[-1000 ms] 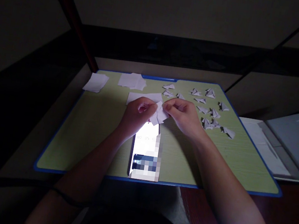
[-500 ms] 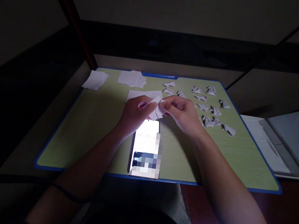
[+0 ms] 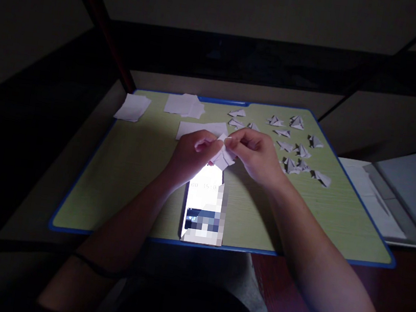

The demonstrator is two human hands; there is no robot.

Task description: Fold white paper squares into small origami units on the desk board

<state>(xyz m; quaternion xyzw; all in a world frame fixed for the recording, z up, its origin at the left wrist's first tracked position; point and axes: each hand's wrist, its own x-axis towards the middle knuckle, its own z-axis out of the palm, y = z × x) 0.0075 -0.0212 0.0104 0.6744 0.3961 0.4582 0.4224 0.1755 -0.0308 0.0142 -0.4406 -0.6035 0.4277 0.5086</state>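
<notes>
Both hands meet over the middle of a green board with a blue rim. My left hand and my right hand each pinch one small piece of white paper, held just above the board and partly folded. A lit phone lies flat on the board right below the paper. A flat white sheet lies just behind my hands.
Several small folded paper pieces are scattered over the board's far right. Two stacks of white paper slips lie at the far left and far middle. An open folder or book sits off the board's right side. The room is dark.
My fingers have worked the paper piece; it has turned and now hangs lower between my hands. The view has shifted slightly; nothing else on the board has moved.
</notes>
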